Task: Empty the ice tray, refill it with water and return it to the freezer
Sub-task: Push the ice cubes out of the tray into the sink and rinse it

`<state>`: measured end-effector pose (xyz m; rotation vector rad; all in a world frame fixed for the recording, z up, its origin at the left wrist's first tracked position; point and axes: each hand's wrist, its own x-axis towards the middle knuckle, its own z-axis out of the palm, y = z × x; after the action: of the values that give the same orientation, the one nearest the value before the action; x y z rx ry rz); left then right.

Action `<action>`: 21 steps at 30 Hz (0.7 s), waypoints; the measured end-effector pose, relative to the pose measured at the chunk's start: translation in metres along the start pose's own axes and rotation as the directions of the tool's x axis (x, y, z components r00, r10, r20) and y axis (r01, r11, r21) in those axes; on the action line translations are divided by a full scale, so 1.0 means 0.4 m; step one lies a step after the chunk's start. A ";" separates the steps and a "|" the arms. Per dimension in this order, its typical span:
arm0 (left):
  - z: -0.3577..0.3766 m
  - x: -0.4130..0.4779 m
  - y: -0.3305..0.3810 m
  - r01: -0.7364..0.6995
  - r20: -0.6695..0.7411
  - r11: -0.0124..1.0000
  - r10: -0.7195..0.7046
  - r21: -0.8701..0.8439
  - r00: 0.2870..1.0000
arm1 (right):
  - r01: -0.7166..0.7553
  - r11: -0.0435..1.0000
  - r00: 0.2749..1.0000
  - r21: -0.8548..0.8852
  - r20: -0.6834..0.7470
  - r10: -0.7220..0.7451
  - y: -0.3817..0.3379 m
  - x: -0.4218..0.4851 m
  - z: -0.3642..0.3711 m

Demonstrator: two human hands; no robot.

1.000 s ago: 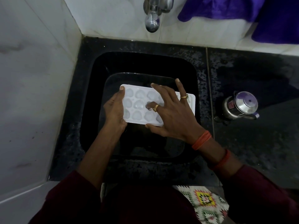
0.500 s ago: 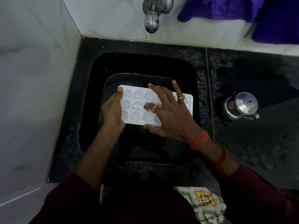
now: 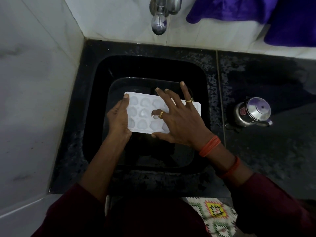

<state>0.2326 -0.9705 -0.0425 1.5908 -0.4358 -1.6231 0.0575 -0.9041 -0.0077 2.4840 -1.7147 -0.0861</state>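
Note:
A white ice tray with heart-shaped cells is held level over the black sink. My left hand grips the tray's left end, thumb on top at the far corner. My right hand is spread over the tray's middle and right part. Its index finger is bent down into a middle cell, onto an ice cube. Its thumb lies along the tray's near edge, and the other fingers are straight and lifted. The cells under that hand are hidden.
A steel tap hangs over the sink's back rim, with no water running. A small steel kettle stands on the black counter to the right. Purple cloth hangs at the top right. A white tiled wall closes the left side.
The tray and both hands have drifted slightly to the left over the sink. My right index finger stays bent into the same middle cell.

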 end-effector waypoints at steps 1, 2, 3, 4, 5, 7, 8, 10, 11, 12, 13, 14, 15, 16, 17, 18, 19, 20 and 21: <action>0.000 0.000 0.000 0.000 -0.001 1.000 0.000 0.003 1.000 | 0.005 1.000 1.000 -0.009 0.018 -0.005 0.001 0.001 -0.001; 0.001 -0.001 -0.001 0.000 -0.004 1.000 0.000 0.008 1.000 | 0.008 1.000 0.999 -0.019 0.034 -0.007 0.003 0.003 -0.002; 0.001 -0.001 -0.002 0.000 -0.009 1.000 0.000 0.012 1.000 | 0.011 1.000 0.999 -0.029 0.042 -0.010 0.004 0.004 -0.003; 0.002 -0.003 -0.002 0.001 -0.011 1.000 -0.001 0.011 1.000 | 0.013 0.999 0.999 -0.037 0.040 -0.012 0.005 0.005 -0.006; 0.002 -0.004 -0.001 0.000 -0.011 1.000 0.000 0.008 1.000 | 0.013 0.999 1.000 -0.039 0.027 -0.012 0.006 0.006 -0.009; 0.003 -0.005 0.002 -0.005 -0.006 1.000 0.005 0.006 1.000 | 0.001 1.000 1.000 -0.029 -0.017 -0.002 0.008 0.007 -0.016; 0.002 -0.005 0.004 -0.008 -0.003 1.000 0.008 0.005 1.000 | -0.010 1.000 0.999 -0.022 -0.038 0.009 0.008 0.007 -0.019; 0.001 -0.006 0.010 -0.009 0.002 1.000 0.009 0.000 1.000 | -0.021 1.000 0.998 -0.007 -0.058 0.021 0.008 0.006 -0.021; 0.002 -0.006 0.011 -0.009 0.004 1.000 0.009 0.000 1.000 | -0.021 1.000 0.998 -0.001 -0.054 0.021 0.008 0.005 -0.020; 0.002 -0.007 0.012 -0.009 0.005 1.000 0.009 0.002 1.000 | -0.019 1.000 0.999 0.000 -0.042 0.019 0.007 0.004 -0.017; 0.003 -0.008 0.012 -0.008 0.006 1.000 0.008 0.006 1.000 | -0.017 1.000 1.000 0.001 -0.025 0.017 0.007 0.003 -0.014; 0.004 -0.010 0.011 -0.005 0.006 1.000 0.005 0.007 1.000 | -0.015 1.000 1.000 0.000 -0.009 0.015 0.008 0.002 -0.011; 0.004 -0.011 0.010 -0.001 0.006 1.000 0.001 0.009 1.000 | -0.015 1.000 1.000 -0.001 0.004 0.015 0.008 0.002 -0.010; 0.005 -0.012 0.010 0.003 0.005 1.000 -0.003 0.009 1.000 | -0.017 1.000 1.000 -0.002 0.010 0.017 0.009 0.001 -0.010; 0.005 -0.013 0.009 0.007 0.005 1.000 -0.007 0.010 1.000 | -0.023 1.000 1.000 -0.002 0.010 0.023 0.010 0.001 -0.011; 0.005 -0.014 0.009 0.008 0.007 1.000 -0.008 0.010 1.000 | -0.033 0.999 0.999 0.001 0.006 0.033 0.010 0.000 -0.013; 0.006 -0.015 0.009 0.007 0.009 1.000 -0.007 0.010 1.000 | -0.047 0.999 0.999 0.007 -0.004 0.047 0.011 -0.001 -0.015; 0.006 -0.016 0.010 0.005 0.010 1.000 -0.005 0.011 1.000 | -0.063 0.998 0.998 0.016 -0.018 0.063 0.011 -0.002 -0.017; 0.007 -0.017 0.011 0.002 0.011 1.000 -0.002 0.012 1.000 | -0.078 0.997 0.996 0.028 -0.034 0.079 0.011 -0.003 -0.018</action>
<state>0.2305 -0.9692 -0.0343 1.5918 -0.4508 -1.6345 0.0539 -0.9041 -0.0002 2.4184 -1.8081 -0.0120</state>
